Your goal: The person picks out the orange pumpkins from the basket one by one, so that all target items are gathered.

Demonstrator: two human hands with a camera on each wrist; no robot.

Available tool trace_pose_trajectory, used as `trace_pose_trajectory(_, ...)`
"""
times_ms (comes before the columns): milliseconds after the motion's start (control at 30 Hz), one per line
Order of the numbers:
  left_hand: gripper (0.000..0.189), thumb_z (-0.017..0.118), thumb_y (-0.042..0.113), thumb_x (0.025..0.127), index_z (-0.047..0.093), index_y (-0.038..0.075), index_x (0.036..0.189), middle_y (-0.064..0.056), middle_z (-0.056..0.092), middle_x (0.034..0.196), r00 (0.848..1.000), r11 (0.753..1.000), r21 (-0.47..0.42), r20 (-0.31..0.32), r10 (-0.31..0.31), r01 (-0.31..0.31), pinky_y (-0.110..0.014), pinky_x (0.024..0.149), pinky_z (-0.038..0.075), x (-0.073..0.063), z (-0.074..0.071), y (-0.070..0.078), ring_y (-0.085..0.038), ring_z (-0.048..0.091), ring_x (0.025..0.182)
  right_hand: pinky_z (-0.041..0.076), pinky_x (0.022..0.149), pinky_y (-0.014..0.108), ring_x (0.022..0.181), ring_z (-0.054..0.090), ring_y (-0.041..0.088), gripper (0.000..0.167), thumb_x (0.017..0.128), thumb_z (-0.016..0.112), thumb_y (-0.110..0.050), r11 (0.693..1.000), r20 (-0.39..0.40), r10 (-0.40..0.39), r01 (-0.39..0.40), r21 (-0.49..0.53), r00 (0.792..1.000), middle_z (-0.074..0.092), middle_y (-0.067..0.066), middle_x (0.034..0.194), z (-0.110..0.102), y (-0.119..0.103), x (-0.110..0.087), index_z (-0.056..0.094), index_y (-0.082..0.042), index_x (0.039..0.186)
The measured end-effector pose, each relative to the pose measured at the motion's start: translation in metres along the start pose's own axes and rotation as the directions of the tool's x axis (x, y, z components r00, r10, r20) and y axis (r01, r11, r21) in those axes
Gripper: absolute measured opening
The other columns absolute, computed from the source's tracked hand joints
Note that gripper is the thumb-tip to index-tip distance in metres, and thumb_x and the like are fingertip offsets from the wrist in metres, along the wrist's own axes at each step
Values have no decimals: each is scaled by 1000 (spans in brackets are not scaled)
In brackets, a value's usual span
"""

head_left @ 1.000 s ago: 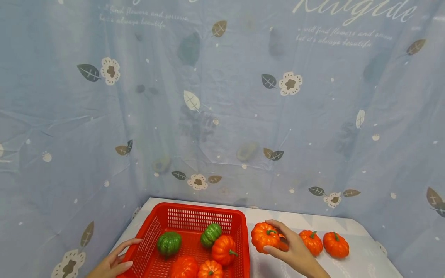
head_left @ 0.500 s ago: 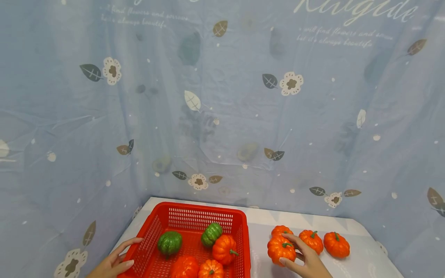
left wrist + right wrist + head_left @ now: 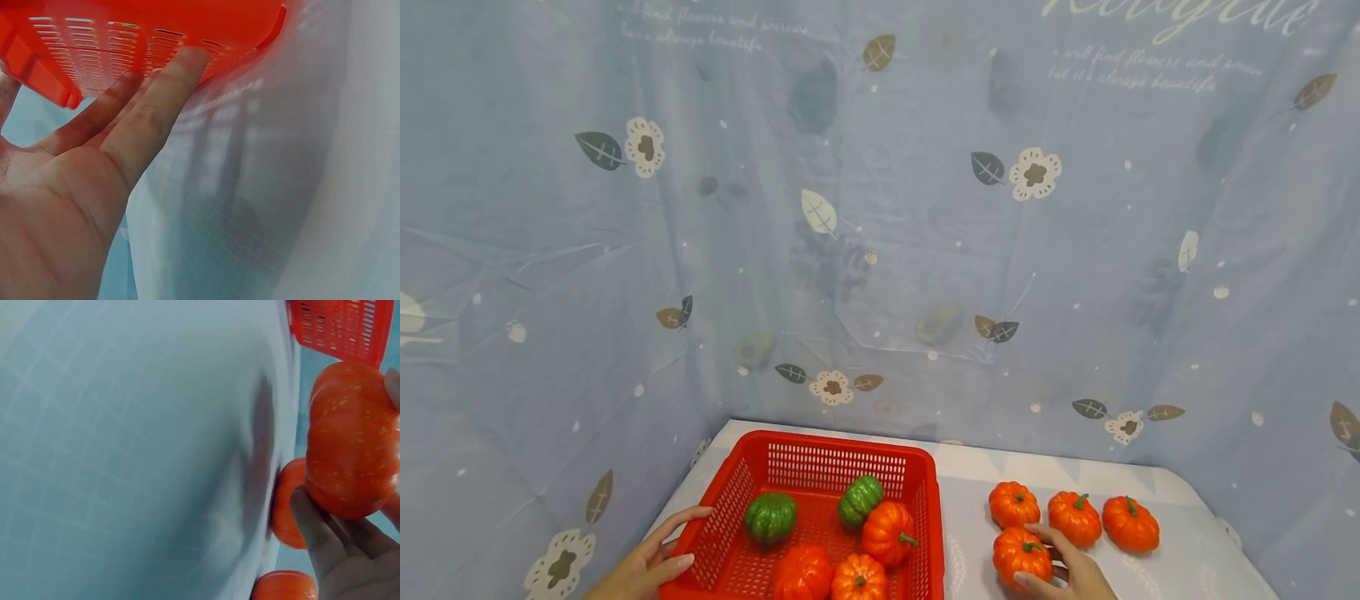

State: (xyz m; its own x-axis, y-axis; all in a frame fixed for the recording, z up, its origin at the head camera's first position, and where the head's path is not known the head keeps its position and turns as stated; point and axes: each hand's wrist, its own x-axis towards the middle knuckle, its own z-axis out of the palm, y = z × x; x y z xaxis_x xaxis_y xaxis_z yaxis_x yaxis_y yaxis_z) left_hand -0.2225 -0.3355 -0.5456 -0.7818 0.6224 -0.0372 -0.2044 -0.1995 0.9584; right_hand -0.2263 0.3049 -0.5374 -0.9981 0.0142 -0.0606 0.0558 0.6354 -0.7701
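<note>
At the near left, the left hand (image 3: pixel 643 568) reaches the outer side of the red basket (image 3: pixel 850 443). Its fingers are fairly straight and set wide from the thumb; in the left wrist view, fingertips touch the slotted wall from outside.

At the near right, the right hand (image 3: pixel 1078 573) holds an orange pumpkin (image 3: pixel 1021 557), thumb on its near side and fingers around its right and far sides. The right wrist view shows it raised just above the white table (image 3: pixel 966 504), a soft shadow lying on the surface.

Inside the basket, nearest, are a glossy red-orange pumpkin (image 3: pixel 803 572) on the left and a lighter orange pumpkin (image 3: pixel 857 578) just right of it. A little farther and to the right rests a third orange one (image 3: pixel 886 533), its green stem pointing right. Farther still are two green pumpkins, one (image 3: pixel 771 518) toward the left and the other (image 3: pixel 861 502) toward the right.

On the table, beyond the held pumpkin, three more orange pumpkins (image 3: pixel 1075 518) form a row running rightward, stems upward. At the far side hangs a blue-grey cloth (image 3: pixel 895 275) printed with leaves, flowers and white lettering.
</note>
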Motion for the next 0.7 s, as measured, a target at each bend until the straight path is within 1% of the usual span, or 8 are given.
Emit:
trace_pose_trajectory(267, 47, 35, 16, 113, 47, 51, 143, -12, 53, 141, 1000, 1000, 10, -11, -1, 1, -66, 97, 47, 1, 1, 1, -46, 60, 123, 57, 91, 54, 104, 64, 30, 88, 75, 89, -51, 997, -1, 56, -56, -47, 998, 64, 10, 121, 2, 1, 3, 55, -1, 139)
trace_pose_trajectory(500, 50, 32, 13, 114, 45, 50, 145, -11, 53, 141, 999, 1000, 6, 34, 25, -25, -65, 98, 47, 0, 2, 1, -46, 59, 124, 57, 90, 55, 103, 63, 32, 94, 71, 89, -58, 995, -2, 70, -70, -78, 998, 62, 13, 123, 2, 10, 4, 55, -1, 138)
trace_pose_trajectory(600, 50, 31, 13, 114, 46, 51, 144, -11, 53, 141, 999, 1000, 3, 37, 23, -23, -65, 98, 47, 1, 2, 2, -45, 59, 124, 57, 90, 55, 102, 63, 31, 96, 69, 89, -59, 994, 4, 76, -76, -81, 997, 62, 13, 124, 2, 12, 4, 55, -1, 138)
trace_pose_trajectory(700, 50, 32, 14, 114, 47, 51, 143, -10, 53, 141, 999, 1000, 8, 29, 16, -16, -65, 98, 48, 1, 2, 3, -45, 59, 123, 57, 90, 55, 102, 63, 30, 95, 71, 89, -57, 994, 4, 73, -73, -81, 997, 62, 12, 123, 0, 13, 3, 54, -1, 138)
